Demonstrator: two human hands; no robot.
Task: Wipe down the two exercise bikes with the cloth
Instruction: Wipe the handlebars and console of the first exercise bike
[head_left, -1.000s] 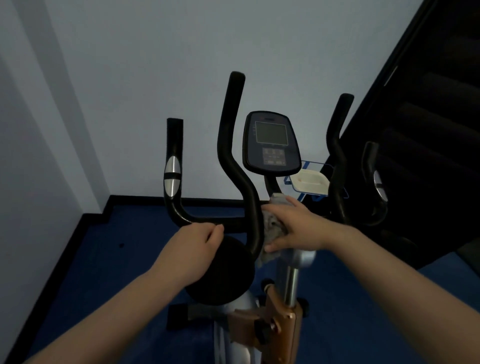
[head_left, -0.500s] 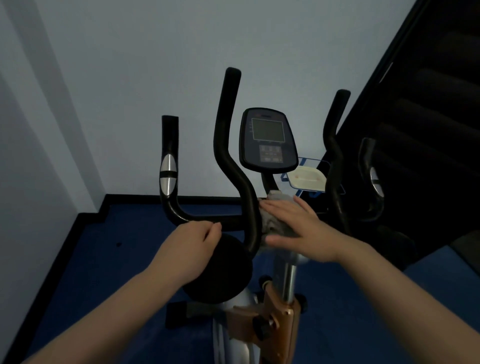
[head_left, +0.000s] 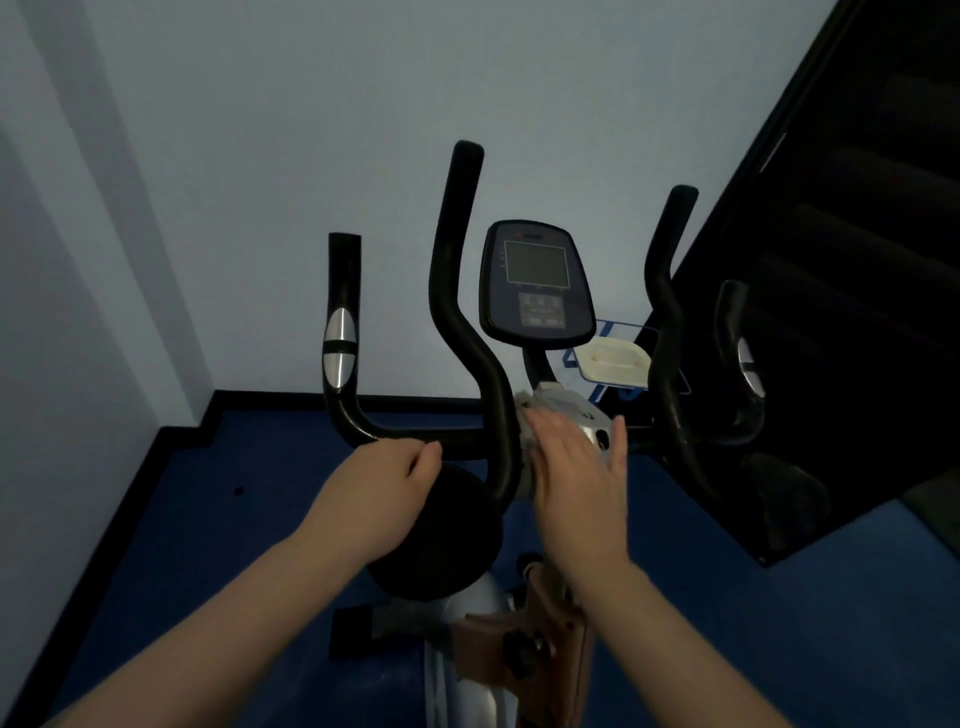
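The left hand curls around the exercise bike's crossbar left of the console post. The right hand, fingers spread flat, presses the cloth against the post's base, nearer it.

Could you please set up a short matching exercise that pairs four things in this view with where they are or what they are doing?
Things:
1. left hand
2. right hand
3. console
4. cloth

Places or states:
A. lies flat with fingers spread
B. stands on the stem above the handlebar
C. closed around the horizontal handlebar
D. pressed against the silver stem housing, partly under a hand

Pairs: 1-C, 2-A, 3-B, 4-D
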